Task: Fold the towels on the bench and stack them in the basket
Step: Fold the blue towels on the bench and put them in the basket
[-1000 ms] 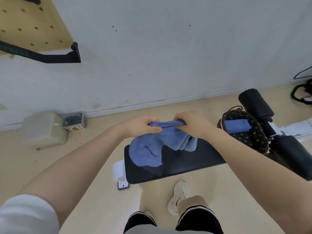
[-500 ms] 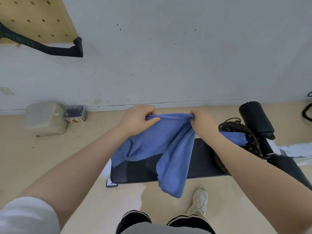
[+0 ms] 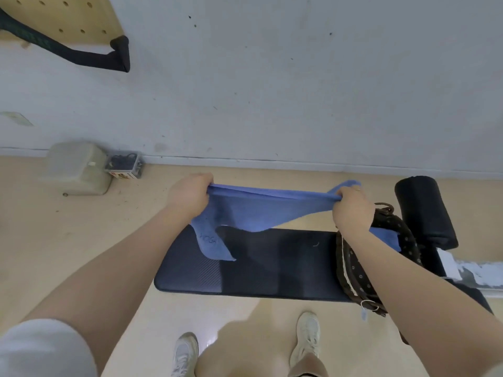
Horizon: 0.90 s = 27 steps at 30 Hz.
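Hands [image 3: 190, 195] [image 3: 352, 206] are pinching the towel's [image 3: 261, 210] top edge in curled fingers, and you are holding it taut above the table [image 3: 272, 268], beside the basket [image 3: 353, 278], so it is hanging flat for folding.

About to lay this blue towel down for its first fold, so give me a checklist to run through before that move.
1. Left hand grips one end of the blue towel: ok.
2. Right hand grips the other end: ok.
3. Top edge pulled taut between the hands: ok.
4. Towel hanging flat: not ok, the lower edge sags unevenly and one corner trails onto the bench pad.
5. Bare pad below to lay it on: ok.
6. Space left in the basket: cannot tell, the right arm hides most of it; a folded blue towel lies inside.
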Tool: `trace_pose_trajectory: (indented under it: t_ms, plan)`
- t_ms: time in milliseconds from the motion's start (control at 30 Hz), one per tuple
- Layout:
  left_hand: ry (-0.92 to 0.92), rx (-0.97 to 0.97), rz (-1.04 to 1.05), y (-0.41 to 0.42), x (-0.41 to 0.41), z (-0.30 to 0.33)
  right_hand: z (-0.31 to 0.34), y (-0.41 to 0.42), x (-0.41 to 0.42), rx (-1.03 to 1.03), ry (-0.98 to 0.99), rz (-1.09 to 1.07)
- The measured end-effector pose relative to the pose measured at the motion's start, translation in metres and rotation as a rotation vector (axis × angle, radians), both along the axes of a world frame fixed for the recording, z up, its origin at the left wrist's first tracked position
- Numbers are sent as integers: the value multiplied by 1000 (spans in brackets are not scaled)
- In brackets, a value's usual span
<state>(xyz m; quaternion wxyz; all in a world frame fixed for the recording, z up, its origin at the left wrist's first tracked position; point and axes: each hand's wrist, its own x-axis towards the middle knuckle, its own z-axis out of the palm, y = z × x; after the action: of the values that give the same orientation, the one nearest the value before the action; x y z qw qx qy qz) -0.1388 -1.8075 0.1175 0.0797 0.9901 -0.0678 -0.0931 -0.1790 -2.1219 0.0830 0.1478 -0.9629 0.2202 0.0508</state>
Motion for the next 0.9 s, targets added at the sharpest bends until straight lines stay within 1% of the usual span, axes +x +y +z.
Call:
trace_pose_trajectory:
  t_ms: [67,133,200,267,300,367,433,467,533,600,667,700,733,800,900]
  plan:
    - [-57,-24,108,0,15,-9,-5,1,12,134,-14,-27]
    - [-149,-131,205,1,30,-13,-9,1,25,247,-76,-61]
    - [-270,-269,271,4,40,-7,-10,1,36,315,-129,-84]
    - [-369,-357,278,10,45,1,-5,0,46,335,-162,-43]
    - [-392,-363,257,15,46,2,-2,1,49,331,-171,-16]
    - [-411,-302,153,27,41,-8,2,4,49,369,-244,-6]
    - [-422,-199,-65,38,30,-34,-3,7,44,483,-320,-31]
    - [-385,-135,-157,43,23,-49,-11,8,40,487,-320,5]
    - [-286,-25,-257,50,8,-86,-40,11,30,353,-184,184]
    - [-152,63,-293,50,-6,-127,-88,12,18,221,-42,325]
    - [9,140,-289,50,-19,-172,-146,16,4,185,12,359]
    - [73,148,-272,50,-26,-196,-176,21,-3,173,22,352]
    - [111,127,-253,50,-34,-220,-205,25,-10,164,25,354]
    - [119,75,-219,53,-46,-266,-253,34,-20,136,-19,374]
    - [74,39,-253,57,-59,-310,-293,45,-26,68,-193,416]
